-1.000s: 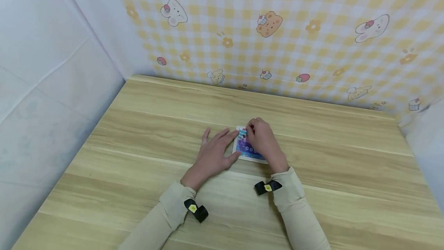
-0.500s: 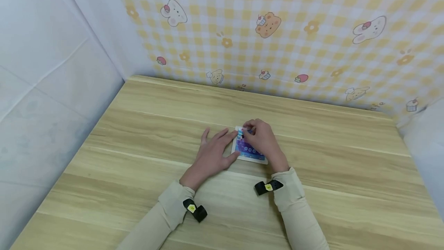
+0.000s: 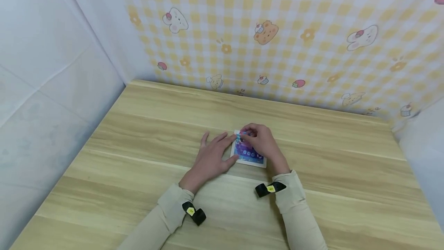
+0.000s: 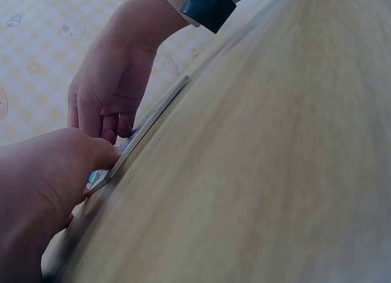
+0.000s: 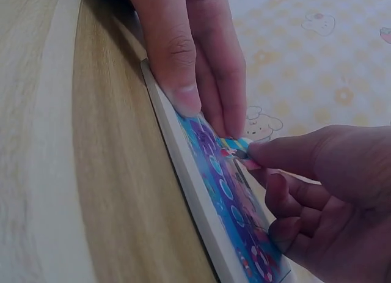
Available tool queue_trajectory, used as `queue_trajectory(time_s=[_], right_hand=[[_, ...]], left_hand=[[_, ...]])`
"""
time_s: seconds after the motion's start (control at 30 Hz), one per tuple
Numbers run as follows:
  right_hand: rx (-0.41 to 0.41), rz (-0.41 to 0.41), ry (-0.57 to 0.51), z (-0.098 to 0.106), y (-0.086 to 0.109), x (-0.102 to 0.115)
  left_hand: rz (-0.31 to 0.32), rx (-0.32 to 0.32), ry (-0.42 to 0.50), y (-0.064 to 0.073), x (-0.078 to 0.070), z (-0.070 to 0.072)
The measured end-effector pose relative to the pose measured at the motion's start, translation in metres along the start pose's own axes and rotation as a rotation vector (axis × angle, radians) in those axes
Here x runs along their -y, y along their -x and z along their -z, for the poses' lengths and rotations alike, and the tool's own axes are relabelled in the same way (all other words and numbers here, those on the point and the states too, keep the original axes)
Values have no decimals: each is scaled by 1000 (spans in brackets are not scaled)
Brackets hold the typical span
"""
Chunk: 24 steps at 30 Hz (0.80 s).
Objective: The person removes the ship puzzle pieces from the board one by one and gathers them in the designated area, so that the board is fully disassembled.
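Note:
A flat board (image 3: 250,162) with a pale border and a blue-purple picture lies on the wooden table. My left hand (image 3: 213,155) is spread along its left side, forefinger by the upper corner and thumb (image 5: 185,99) pressing the near corner. Over the upper left part of the picture, my right hand (image 3: 262,141) pinches a small printed piece (image 5: 244,152) between thumb and forefinger. This piece shows yellow, blue and pink, and is tilted up from the picture. The other fingers of the right hand are curled just above the board, hiding its upper right part.
The wooden table (image 3: 156,126) stretches out on all sides of the board. Behind it hangs a yellow checked cloth (image 3: 222,30) with cartoon animals. A white wall (image 3: 52,68) borders the left side.
My right hand's fingertips have shifted left along the board's upper edge, toward the upper left corner. My left hand keeps its place. The head view has tilted slightly upward.

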State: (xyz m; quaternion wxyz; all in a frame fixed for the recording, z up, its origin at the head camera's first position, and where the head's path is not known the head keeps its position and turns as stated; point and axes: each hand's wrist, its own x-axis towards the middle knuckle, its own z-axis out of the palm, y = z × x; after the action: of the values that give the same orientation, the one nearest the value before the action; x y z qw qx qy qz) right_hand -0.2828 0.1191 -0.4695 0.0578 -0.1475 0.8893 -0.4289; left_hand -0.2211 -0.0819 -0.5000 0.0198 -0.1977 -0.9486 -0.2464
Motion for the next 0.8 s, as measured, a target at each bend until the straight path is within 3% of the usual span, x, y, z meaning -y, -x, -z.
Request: queue_trajectory(time_s=[0.23,0.47,0.63,0.8], right_hand=[[-69,-47,-78,11,6,-2],[-150,-114,-97,47,27,-18],[-131,-192,-73,70,44,-42],[-95,-234,-71,78,56,-55]], left_hand=[[2,0,16,0,-5,-2],[-6,-12,26,1,-7,-3],[-5,-18,21,1,-5,-3],[9,-9,19,3,-2,-1]])
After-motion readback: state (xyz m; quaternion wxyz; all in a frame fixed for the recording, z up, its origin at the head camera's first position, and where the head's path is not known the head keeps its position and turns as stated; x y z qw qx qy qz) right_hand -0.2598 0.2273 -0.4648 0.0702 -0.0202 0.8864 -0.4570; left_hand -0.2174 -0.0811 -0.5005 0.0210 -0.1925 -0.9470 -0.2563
